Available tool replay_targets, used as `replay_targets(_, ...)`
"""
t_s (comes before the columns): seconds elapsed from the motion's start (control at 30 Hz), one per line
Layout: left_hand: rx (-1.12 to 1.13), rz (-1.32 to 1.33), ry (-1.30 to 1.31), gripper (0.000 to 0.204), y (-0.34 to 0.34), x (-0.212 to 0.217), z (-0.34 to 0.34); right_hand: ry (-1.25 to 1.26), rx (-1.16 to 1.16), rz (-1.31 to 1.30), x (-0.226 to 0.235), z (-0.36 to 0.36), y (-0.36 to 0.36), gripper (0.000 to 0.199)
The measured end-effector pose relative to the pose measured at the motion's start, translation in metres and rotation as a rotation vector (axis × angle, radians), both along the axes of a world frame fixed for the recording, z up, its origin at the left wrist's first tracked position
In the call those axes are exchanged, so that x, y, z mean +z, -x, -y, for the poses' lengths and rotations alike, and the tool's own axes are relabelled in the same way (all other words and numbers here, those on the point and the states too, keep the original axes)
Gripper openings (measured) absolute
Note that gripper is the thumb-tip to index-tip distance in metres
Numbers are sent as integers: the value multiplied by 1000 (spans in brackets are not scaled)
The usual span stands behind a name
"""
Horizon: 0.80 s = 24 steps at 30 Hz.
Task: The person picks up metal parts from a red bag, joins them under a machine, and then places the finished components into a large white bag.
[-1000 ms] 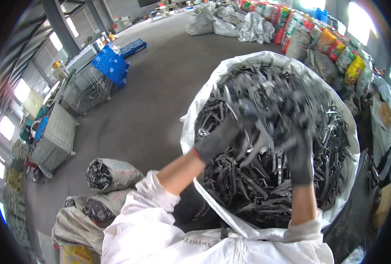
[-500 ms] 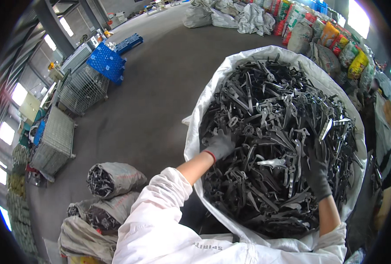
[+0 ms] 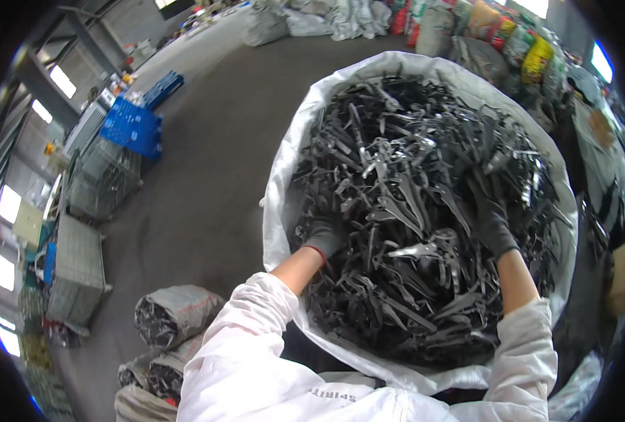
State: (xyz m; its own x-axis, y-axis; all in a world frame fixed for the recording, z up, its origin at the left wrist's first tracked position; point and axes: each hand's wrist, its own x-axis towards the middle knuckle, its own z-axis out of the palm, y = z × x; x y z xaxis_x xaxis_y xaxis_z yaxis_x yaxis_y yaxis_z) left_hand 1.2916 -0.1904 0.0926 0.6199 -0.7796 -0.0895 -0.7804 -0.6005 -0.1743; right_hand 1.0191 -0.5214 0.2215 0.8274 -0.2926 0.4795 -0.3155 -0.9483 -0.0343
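Observation:
A large white woven bulk bag [image 3: 281,190] stands open in front of me, heaped with dark metal lever-like parts [image 3: 397,281], some of them shiny. My left hand [image 3: 326,233], in a grey glove with a red cuff, presses into the heap near the bag's left wall. Its fingertips blend into the parts, so any grip there is hidden. On the right side of the heap lies my right hand [image 3: 494,221] in a dark grey glove. Its fingers stretch forward, apart, over the parts. Between the hands a brighter silver lever [image 3: 414,250] lies on top.
Filled sacks with similar parts [image 3: 175,316] lie on the floor at the lower left. Wire cage carts [image 3: 80,271] and a blue plastic pallet [image 3: 131,128] stand further left. Stacked colourful sacks [image 3: 537,60] line the far right; grey-white sacks [image 3: 312,21] sit at the back.
My right hand has reached farther forward across the heap, and its fingers now show more. My left hand stays near the left wall, sunk among the parts. The whole view has shifted.

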Motion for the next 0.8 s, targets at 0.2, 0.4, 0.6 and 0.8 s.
replay_targets(0.2,3,-492,-183,79,33,50,30,-110,-86,-81,41,-85,106,61)
replay_targets(0.4,-199,-53,755,72,124,86,12,-384,-314,269,10,-206,346,50)
replay_targets(0.6,-979,42,655,67,304,146,201,-524,-784,288,-27,-306,481,43)
replay_targets(0.8,-972,186,647,70,269,113,321,-604,-1012,296,-55,-352,517,43)
